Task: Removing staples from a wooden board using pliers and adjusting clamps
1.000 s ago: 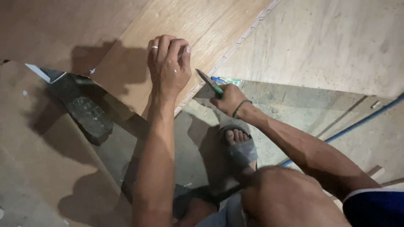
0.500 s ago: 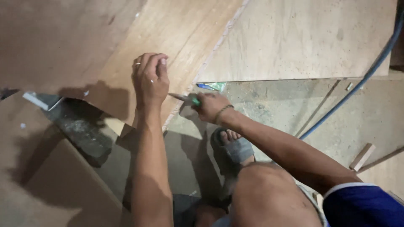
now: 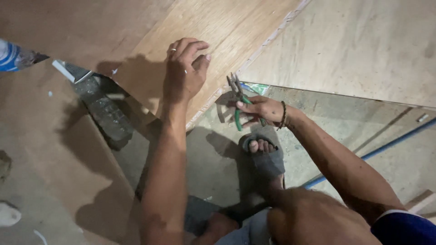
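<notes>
My left hand [image 3: 185, 69], with a ring on one finger, rests on a brown plywood sheet [image 3: 218, 27] near its edge, fingers loosely curled and holding nothing that I can see. My right hand [image 3: 263, 110], a cord bracelet at the wrist, grips green-handled pliers [image 3: 237, 97] by the handles, jaws pointing up, just right of the sheet's edge. The pliers hang above the concrete floor [image 3: 213, 154], apart from my left hand.
A paler plywood sheet [image 3: 363, 45] lies at the upper right, another brown board [image 3: 50, 154] at the left. My sandalled foot [image 3: 262, 154] stands below the pliers. A blue hose [image 3: 386, 143] crosses the floor at right. A bottle [image 3: 13, 56] shows at the left edge.
My right hand has pulled the pliers back from the sheet's edge and turned them jaws-up. My left hand's fingers have loosened from their pinch.
</notes>
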